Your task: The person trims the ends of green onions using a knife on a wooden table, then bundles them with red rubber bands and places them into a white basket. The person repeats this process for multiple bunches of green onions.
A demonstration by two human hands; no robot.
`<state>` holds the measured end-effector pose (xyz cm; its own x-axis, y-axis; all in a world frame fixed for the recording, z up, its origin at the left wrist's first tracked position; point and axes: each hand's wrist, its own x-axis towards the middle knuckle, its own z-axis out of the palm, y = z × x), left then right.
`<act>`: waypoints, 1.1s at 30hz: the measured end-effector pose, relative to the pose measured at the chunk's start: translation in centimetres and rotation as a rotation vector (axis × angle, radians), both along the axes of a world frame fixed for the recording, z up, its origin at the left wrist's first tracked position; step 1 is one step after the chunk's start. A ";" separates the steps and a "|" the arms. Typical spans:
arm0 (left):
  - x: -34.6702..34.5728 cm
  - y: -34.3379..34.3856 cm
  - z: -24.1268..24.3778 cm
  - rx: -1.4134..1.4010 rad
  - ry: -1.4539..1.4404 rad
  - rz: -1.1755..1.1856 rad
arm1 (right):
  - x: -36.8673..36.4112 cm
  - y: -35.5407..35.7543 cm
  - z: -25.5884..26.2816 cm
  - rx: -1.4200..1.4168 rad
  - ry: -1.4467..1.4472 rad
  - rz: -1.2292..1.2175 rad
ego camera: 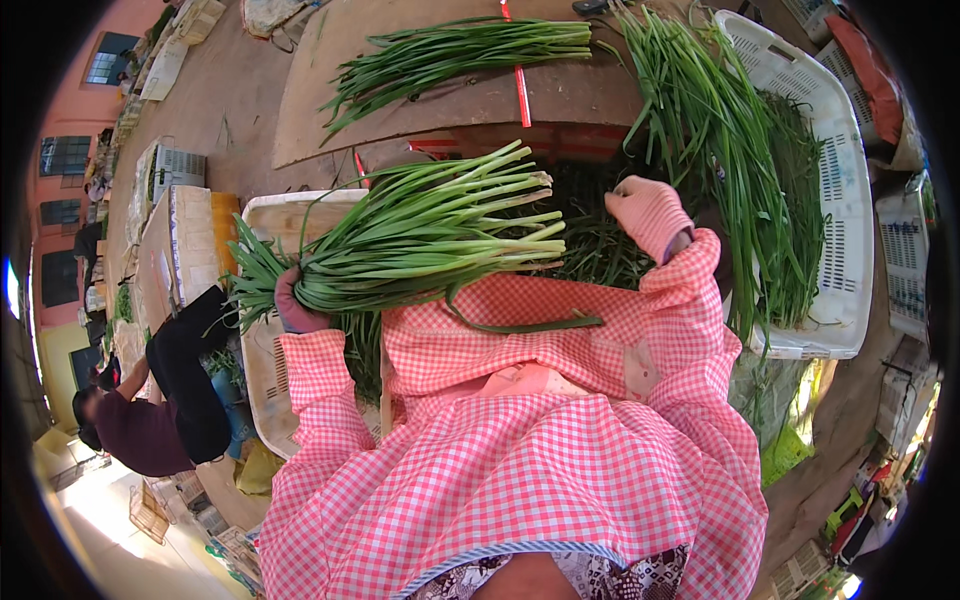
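My left hand [296,300], in a dull purple glove, is closed round the leafy end of a bunch of garlic chives [412,232]; the pale stem ends fan out to the right. My right hand [645,210], in a pink ribbed glove, is raised right of those stem ends, its fingers curled; whether something thin lies between them cannot be told. Below it is a dark heap of loose leaves [600,251]. Another bunch of chives [465,60] lies across a brown board with a red strip [523,97]. More long chives [712,120] drape over a white crate to the right.
The white plastic crate [844,247] stands at right, and another white crate [262,375] at left below my left hand. A person in dark clothes [157,427] sits farther left. Cardboard boxes [195,240] and more crates [900,255] stand about. A black object [590,7] lies at the board's far edge.
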<state>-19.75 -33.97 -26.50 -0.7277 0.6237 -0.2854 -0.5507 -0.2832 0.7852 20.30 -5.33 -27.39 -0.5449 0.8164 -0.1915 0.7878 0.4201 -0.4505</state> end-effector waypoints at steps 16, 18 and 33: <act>1.1 0.6 3.3 0.004 -0.020 -0.047 | -9.3 -2.5 0.6 0.201 0.014 0.703; 1.6 0.8 3.8 -0.017 0.016 -0.045 | -10.6 -2.3 0.9 0.149 0.040 0.693; 3.8 -1.6 5.3 0.107 0.177 -0.108 | -11.7 -4.4 2.5 -0.787 0.523 -0.210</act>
